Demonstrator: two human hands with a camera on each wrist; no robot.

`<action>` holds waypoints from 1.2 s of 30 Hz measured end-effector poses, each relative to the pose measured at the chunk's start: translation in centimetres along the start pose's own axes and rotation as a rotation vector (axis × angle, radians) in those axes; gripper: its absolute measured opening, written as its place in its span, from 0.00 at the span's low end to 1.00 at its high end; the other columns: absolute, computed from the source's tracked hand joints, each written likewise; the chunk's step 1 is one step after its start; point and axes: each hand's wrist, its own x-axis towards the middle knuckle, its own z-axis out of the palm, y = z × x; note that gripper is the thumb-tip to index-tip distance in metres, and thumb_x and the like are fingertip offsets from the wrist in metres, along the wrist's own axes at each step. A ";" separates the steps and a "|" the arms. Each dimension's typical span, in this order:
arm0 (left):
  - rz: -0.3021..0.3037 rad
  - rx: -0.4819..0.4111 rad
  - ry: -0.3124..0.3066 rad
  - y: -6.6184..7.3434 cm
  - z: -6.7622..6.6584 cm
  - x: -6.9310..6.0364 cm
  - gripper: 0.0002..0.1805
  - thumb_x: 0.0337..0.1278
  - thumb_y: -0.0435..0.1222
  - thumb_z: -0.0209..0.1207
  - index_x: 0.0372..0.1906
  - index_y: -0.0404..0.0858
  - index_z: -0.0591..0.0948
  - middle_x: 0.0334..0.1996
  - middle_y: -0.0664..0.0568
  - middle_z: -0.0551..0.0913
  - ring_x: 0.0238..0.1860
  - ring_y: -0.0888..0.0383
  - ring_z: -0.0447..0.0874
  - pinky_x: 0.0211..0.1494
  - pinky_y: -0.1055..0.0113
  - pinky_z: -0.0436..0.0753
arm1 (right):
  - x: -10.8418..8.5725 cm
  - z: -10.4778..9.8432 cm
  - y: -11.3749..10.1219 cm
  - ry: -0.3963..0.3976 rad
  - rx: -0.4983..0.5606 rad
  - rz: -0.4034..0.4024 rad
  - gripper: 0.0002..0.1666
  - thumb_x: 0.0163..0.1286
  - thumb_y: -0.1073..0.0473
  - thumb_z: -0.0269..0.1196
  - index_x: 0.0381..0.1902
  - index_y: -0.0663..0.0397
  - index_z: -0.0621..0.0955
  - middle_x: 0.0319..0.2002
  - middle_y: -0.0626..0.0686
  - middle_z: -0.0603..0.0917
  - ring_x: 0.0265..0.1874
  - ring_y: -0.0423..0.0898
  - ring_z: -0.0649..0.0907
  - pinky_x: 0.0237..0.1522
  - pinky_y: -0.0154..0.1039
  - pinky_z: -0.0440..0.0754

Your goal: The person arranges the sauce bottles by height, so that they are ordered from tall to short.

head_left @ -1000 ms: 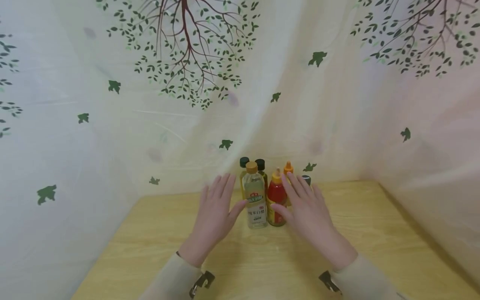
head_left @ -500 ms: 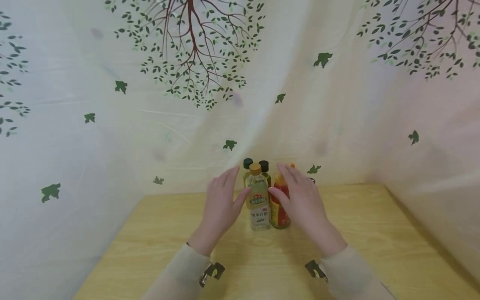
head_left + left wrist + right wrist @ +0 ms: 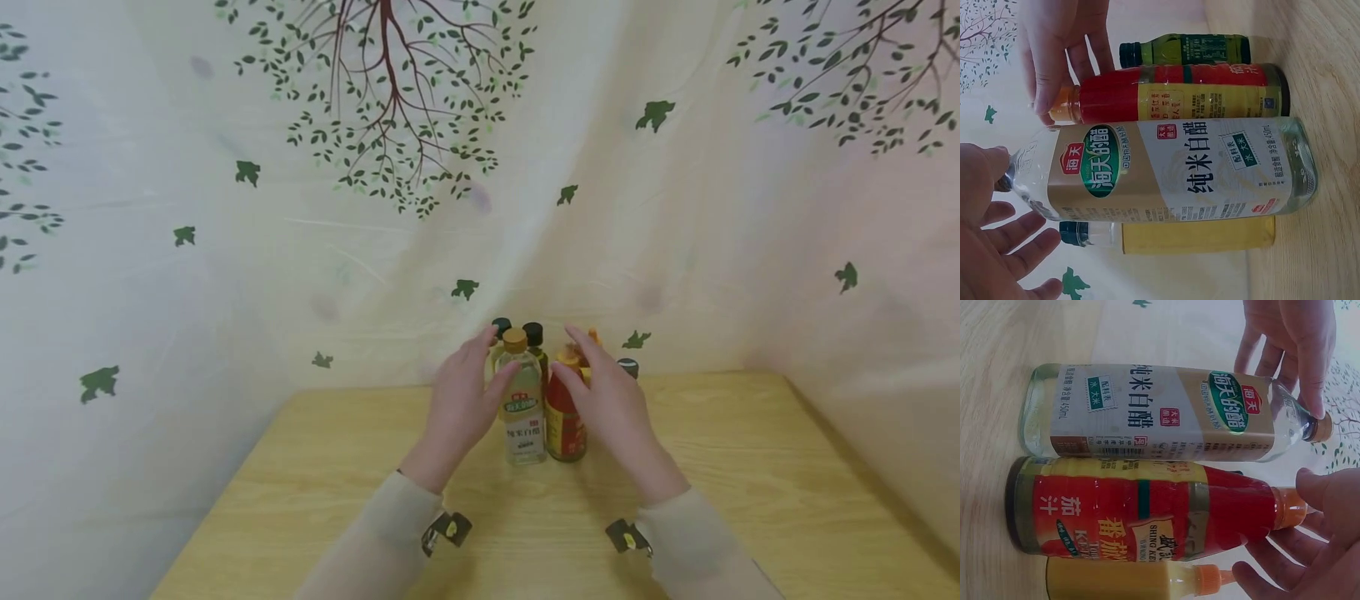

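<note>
A clear white vinegar bottle (image 3: 525, 429) with a gold-brown cap stands upright on the wooden table, and a red ketchup bottle (image 3: 566, 425) stands to its right. My left hand (image 3: 459, 396) is at the vinegar bottle's neck, thumb in front and fingers spread behind; in the left wrist view its thumb covers part of the cap. My right hand (image 3: 611, 404) is around the orange cap (image 3: 1290, 507) of the ketchup bottle, thumb and loosely bent fingers on either side. Whether either hand touches its bottle I cannot tell for sure.
Behind stand a bottle of yellow liquid (image 3: 1197, 236), a small dark green bottle (image 3: 1194, 50) and a yellow squeeze bottle (image 3: 1116, 580) with an orange nozzle. A white curtain (image 3: 360, 275) with printed leaves surrounds the table (image 3: 330, 483) at the back and sides.
Both hands have moved inward to the two front bottles. Their fingers went from straight to bent, around the bottle tops. The bottles have shifted slightly right in view as the head camera turned.
</note>
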 end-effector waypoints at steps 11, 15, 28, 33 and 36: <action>-0.010 -0.055 0.013 0.0 1.2 1.2 0.35 0.82 0.50 0.64 0.81 0.38 0.72 0.67 0.45 0.85 0.67 0.44 0.84 0.74 0.46 0.82 | 0.3 0.8 0.8 0.005 0.006 0.014 0.32 0.88 0.44 0.60 0.80 0.51 0.75 0.73 0.62 0.81 0.70 0.68 0.81 0.68 0.73 0.80; -0.012 -0.078 0.015 0.2 1.5 1.5 0.33 0.82 0.49 0.64 0.78 0.36 0.74 0.66 0.46 0.87 0.67 0.46 0.85 0.73 0.48 0.83 | 0.4 0.8 1.1 0.015 -0.003 0.013 0.32 0.88 0.44 0.60 0.81 0.53 0.74 0.74 0.63 0.80 0.71 0.68 0.80 0.69 0.73 0.78; -0.026 -0.176 0.068 0.7 2.1 1.4 0.26 0.79 0.45 0.68 0.72 0.42 0.77 0.61 0.52 0.90 0.62 0.53 0.88 0.70 0.52 0.85 | 0.5 0.6 1.2 0.003 -0.026 0.005 0.34 0.88 0.44 0.60 0.82 0.54 0.74 0.75 0.64 0.79 0.71 0.69 0.79 0.69 0.74 0.78; -0.018 -0.188 0.085 0.9 2.2 1.2 0.26 0.78 0.45 0.69 0.72 0.42 0.77 0.60 0.53 0.90 0.61 0.54 0.89 0.69 0.52 0.86 | 0.4 0.4 1.2 -0.007 -0.024 0.009 0.34 0.88 0.44 0.60 0.82 0.54 0.73 0.74 0.64 0.79 0.71 0.69 0.80 0.68 0.74 0.79; -0.013 -0.209 0.096 0.9 2.1 0.9 0.26 0.78 0.44 0.68 0.72 0.41 0.77 0.59 0.52 0.90 0.61 0.53 0.89 0.69 0.52 0.86 | 0.3 0.5 1.1 -0.009 -0.023 0.004 0.34 0.88 0.45 0.61 0.82 0.55 0.73 0.73 0.64 0.80 0.70 0.69 0.80 0.68 0.73 0.79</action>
